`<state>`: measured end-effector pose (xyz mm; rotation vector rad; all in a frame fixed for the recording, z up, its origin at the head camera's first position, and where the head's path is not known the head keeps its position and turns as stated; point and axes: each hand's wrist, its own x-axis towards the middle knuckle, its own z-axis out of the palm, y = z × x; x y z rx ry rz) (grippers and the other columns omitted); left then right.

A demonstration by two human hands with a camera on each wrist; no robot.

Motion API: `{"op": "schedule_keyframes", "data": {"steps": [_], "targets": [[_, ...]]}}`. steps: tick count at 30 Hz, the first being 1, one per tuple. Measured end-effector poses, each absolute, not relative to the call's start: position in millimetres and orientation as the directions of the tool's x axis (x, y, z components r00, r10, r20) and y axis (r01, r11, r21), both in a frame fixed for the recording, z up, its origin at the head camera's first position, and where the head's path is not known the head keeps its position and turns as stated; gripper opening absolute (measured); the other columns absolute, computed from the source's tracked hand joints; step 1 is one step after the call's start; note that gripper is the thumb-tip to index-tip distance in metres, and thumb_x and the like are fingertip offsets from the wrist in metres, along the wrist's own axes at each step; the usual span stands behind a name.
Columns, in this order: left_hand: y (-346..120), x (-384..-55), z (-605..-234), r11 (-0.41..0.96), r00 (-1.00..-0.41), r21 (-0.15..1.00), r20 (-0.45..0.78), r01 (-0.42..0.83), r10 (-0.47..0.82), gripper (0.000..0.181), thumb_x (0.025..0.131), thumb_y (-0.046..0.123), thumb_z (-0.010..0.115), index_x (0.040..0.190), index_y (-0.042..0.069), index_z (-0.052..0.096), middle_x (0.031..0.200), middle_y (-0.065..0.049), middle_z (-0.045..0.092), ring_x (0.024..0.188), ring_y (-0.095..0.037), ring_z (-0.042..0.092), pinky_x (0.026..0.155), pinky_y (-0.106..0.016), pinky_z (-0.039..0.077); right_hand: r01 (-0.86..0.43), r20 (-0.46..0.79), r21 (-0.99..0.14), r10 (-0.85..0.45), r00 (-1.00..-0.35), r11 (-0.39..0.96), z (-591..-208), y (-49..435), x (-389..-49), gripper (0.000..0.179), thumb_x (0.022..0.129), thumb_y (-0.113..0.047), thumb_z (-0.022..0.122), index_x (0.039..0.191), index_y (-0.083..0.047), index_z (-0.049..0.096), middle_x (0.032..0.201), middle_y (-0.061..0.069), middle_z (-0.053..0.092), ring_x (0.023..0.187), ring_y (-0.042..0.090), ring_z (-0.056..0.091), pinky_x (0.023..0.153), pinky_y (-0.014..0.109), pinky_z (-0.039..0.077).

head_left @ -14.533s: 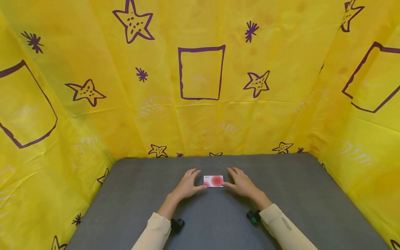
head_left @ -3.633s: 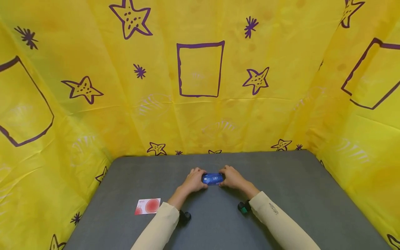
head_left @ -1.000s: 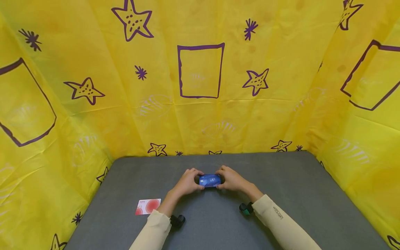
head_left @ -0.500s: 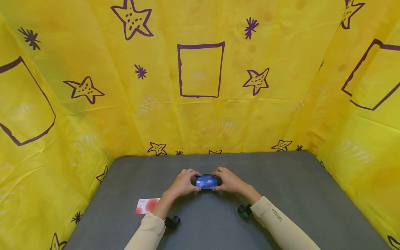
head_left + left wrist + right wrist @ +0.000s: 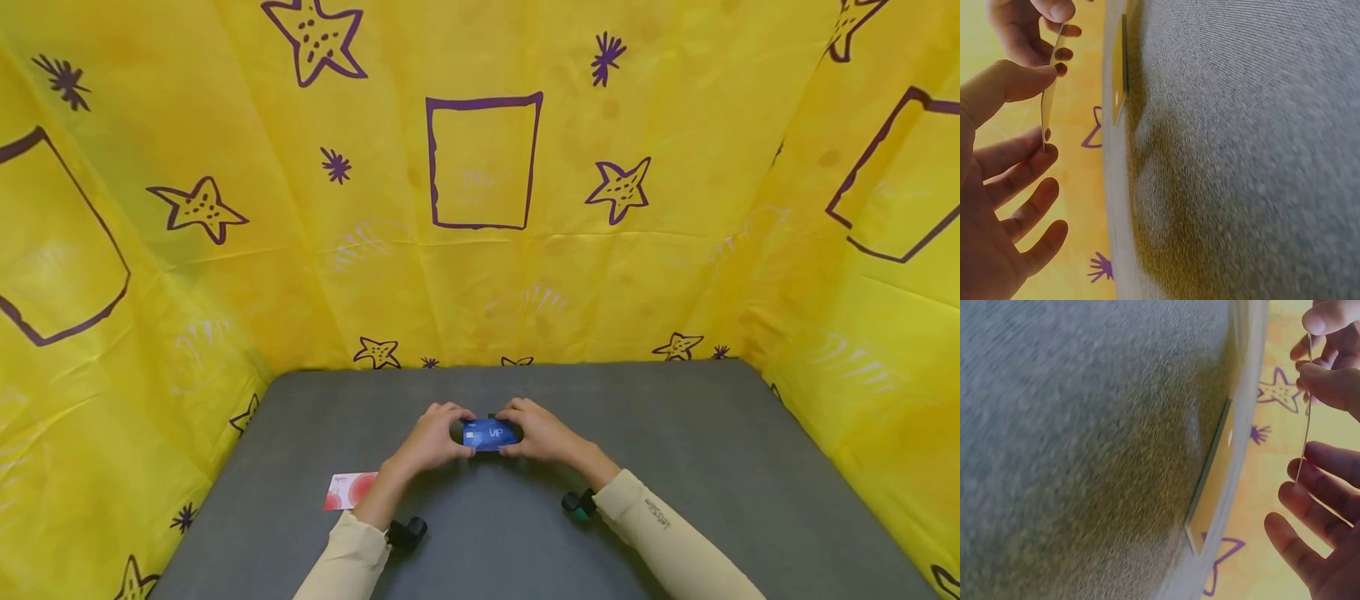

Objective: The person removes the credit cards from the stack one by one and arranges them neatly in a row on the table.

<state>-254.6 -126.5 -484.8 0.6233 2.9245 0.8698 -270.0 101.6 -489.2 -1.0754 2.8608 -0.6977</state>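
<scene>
Above table (image 5: 510, 542), toward 12 o'clock: blue card (image 5: 487, 435), ends pinched by left hand (image 5: 431, 442) and right hand (image 5: 545, 432). Over-squeezing could bow card, spring it onto flat slab (image 5: 1213, 484), mostly hidden, maybe below.

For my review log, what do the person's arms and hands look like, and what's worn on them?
The left hand and right hand are ungloved. Left sleeve and right sleeve are plain cream; the right bears small dark lettering. The left wrist camera is black; the right wrist camera is black with green.
</scene>
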Motion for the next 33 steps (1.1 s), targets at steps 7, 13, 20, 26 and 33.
{"op": "schedule_keyframes", "data": {"steps": [7, 13, 20, 26, 33], "targets": [[-140.9, -248.1, -484.9, 0.772, -0.931, 0.541, 0.061, 0.334, 0.360, 0.050, 0.076, 0.025, 0.081, 0.121, 0.011, 0.065, 0.115, -0.008, 0.061, 0.105, -0.025, 0.049, 0.094, -0.048, 0.041, -0.656, 0.168, -0.389, -0.650, -0.741, 0.647, -486.8, 85.0, -269.8, 0.049, 0.080, -0.030, 0.079, 0.120, -0.006, 0.066, 0.109, 0.007, 0.060, 0.097, 0.019, 0.053, 0.086, 0.035, 0.049], [-155.7, -241.3, -488.1, 0.772, -0.931, 0.537, 0.081, 0.341, 0.355, 0.052, 0.074, 0.024, 0.083, 0.121, 0.010, 0.064, 0.113, -0.009, 0.060, 0.103, -0.024, 0.049, 0.091, -0.045, 0.042, -0.653, 0.140, -0.384, -0.658, -0.740, 0.653, -485.9, 68.7, -268.3, 0.049, 0.081, -0.032, 0.079, 0.121, -0.007, 0.066, 0.111, 0.005, 0.059, 0.098, 0.016, 0.051, 0.086, 0.032, 0.048], [-168.1, -235.9, -491.0, 0.769, -0.936, 0.545, 0.101, 0.335, 0.336, 0.049, 0.073, 0.025, 0.084, 0.116, 0.010, 0.066, 0.112, -0.006, 0.060, 0.105, -0.024, 0.049, 0.092, -0.046, 0.044, -0.659, 0.111, -0.364, -0.672, -0.732, 0.658, -486.6, 54.6, -265.5, 0.049, 0.081, -0.033, 0.079, 0.121, -0.008, 0.066, 0.110, 0.003, 0.058, 0.098, 0.015, 0.050, 0.086, 0.029, 0.047], [-178.1, -233.1, -492.0, 0.771, -0.941, 0.550, 0.098, 0.321, 0.322, 0.047, 0.074, 0.025, 0.084, 0.116, 0.012, 0.067, 0.113, -0.004, 0.061, 0.106, -0.023, 0.049, 0.093, -0.046, 0.044, -0.666, 0.110, -0.360, -0.679, -0.726, 0.653, -485.8, 44.9, -264.4, 0.050, 0.081, -0.034, 0.079, 0.122, -0.008, 0.066, 0.111, 0.003, 0.058, 0.100, 0.015, 0.051, 0.089, 0.028, 0.047], [-184.3, -231.5, -491.0, 0.774, -0.947, 0.560, 0.062, 0.295, 0.316, 0.048, 0.074, 0.028, 0.084, 0.117, 0.014, 0.067, 0.116, -0.001, 0.061, 0.109, -0.022, 0.049, 0.094, -0.047, 0.044, -0.662, 0.089, -0.361, -0.683, -0.725, 0.656, -485.3, 40.3, -263.4, 0.050, 0.081, -0.035, 0.078, 0.123, -0.009, 0.066, 0.114, 0.002, 0.058, 0.102, 0.014, 0.050, 0.090, 0.027, 0.047]]}}
